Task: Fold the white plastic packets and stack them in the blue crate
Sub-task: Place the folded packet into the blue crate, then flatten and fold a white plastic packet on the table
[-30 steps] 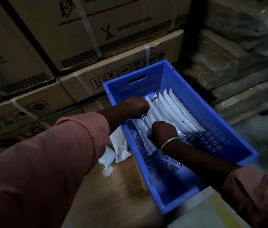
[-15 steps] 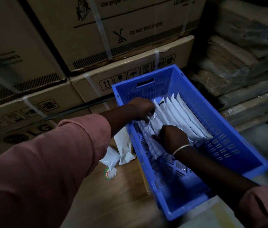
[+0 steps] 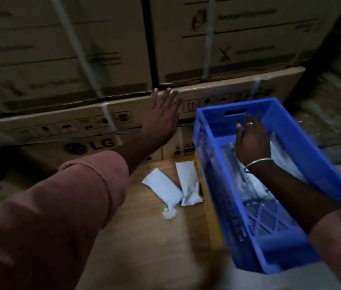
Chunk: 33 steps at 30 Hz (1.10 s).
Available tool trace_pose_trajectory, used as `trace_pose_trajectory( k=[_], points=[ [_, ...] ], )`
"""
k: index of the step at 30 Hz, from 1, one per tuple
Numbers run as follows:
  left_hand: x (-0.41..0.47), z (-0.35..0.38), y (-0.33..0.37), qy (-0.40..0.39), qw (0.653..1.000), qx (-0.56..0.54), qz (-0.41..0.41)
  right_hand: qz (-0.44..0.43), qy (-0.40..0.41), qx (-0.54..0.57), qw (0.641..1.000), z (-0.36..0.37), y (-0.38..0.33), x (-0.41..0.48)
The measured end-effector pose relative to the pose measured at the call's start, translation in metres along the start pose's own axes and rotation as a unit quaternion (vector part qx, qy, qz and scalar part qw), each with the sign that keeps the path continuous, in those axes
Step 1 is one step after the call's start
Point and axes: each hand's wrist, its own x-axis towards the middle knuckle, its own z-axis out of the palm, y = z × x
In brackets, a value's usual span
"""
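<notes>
Both hands spread: left (image 3: 163, 116) empty, right (image 3: 252, 141) over crate's packets (image 3: 255, 185).

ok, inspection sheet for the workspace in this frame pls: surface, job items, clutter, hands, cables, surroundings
surface: wooden surface, dimly lit.
job's things: blue crate at the right, white packets in the crate; two loose white packets lie on the wood beside its left wall.
clutter: small green-and-red wrapper scrap below the loose packets.
hands: left hand open, fingers spread, outside the crate near the cartons, holding nothing; right hand inside the crate over the packets, grip hidden by blur.
cables: nothing seen.
surroundings: stacked strapped cardboard cartons behind; wrapped bundles at the right, blurred.
</notes>
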Motion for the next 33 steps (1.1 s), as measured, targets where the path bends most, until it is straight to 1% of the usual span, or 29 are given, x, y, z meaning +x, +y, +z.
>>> trace_pose_trajectory(
  k=[4,7,10,12,15,17,21,24,26,27,29,31,33],
  points=[
    [-0.062,-0.017,-0.073,-0.090,0.992,0.019,-0.090,-0.103,-0.032,0.049,0.993,0.031,-0.113,0.007],
    [-0.105,-0.021,-0.118,-0.137,0.980,0.016,-0.145,-0.175,-0.054,0.070,0.981,0.058,-0.199,-0.006],
    [-0.142,-0.016,-0.148,-0.180,0.968,0.002,-0.173,-0.206,-0.097,0.085,0.970,0.088,-0.258,-0.025],
    [-0.162,-0.004,-0.161,-0.209,0.961,-0.013,-0.184,-0.206,-0.124,0.082,0.967,0.109,-0.274,-0.039],
    [-0.190,0.026,-0.165,-0.255,0.947,-0.049,-0.188,-0.183,-0.174,0.054,0.966,0.147,-0.265,-0.064],
    [-0.209,0.051,-0.156,-0.283,0.940,-0.069,-0.179,-0.154,-0.228,0.033,0.961,0.173,-0.245,-0.088],
    [-0.251,0.106,-0.114,-0.319,0.936,-0.105,-0.108,-0.071,-0.318,0.008,0.946,0.222,-0.194,-0.145],
    [-0.275,0.143,-0.076,-0.351,0.918,-0.163,-0.090,-0.039,-0.378,-0.043,0.924,0.268,-0.154,-0.184],
    [-0.289,0.166,-0.057,-0.359,0.910,-0.191,-0.081,-0.019,-0.413,-0.076,0.908,0.284,-0.138,-0.202],
    [-0.296,0.174,-0.050,-0.364,0.906,-0.200,-0.081,-0.016,-0.421,-0.084,0.903,0.286,-0.135,-0.208],
    [-0.313,0.185,-0.041,-0.364,0.902,-0.215,-0.091,-0.038,-0.409,-0.071,0.909,0.286,-0.132,-0.222],
    [-0.330,0.188,-0.038,-0.361,0.902,-0.213,-0.106,-0.072,-0.388,-0.031,0.918,0.277,-0.135,-0.238],
    [-0.346,0.186,-0.037,-0.351,0.903,-0.210,-0.130,-0.086,-0.385,0.025,0.918,0.266,-0.135,-0.262]
  ],
)
